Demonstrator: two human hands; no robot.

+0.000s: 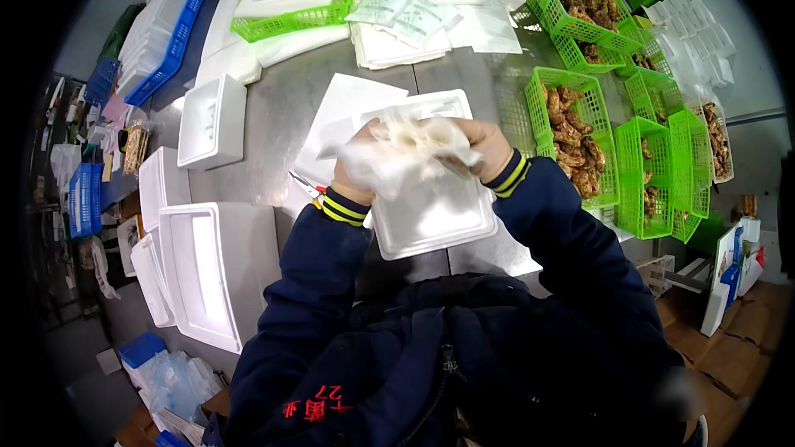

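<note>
A crumpled thin white sheet (377,161) is stretched between my two hands, blurred by motion. A pale cream patch shows in its middle, but I cannot make out what it is. On the left side my left hand (354,180) grips the sheet, its fingers partly hidden behind it. My right hand (490,147) is closed on the opposite edge. Both hands are above a white foam box (435,219) on the metal table. White paper (331,120) lies beside the box, with scissors (308,185) near my left wrist.
Green baskets (613,141) of brown knobbly pieces (571,136) stand at the right. Foam boxes (211,120) and a larger one (219,273) are at the left. At the back are a green basket (294,16), white sheets and printed packets (406,12).
</note>
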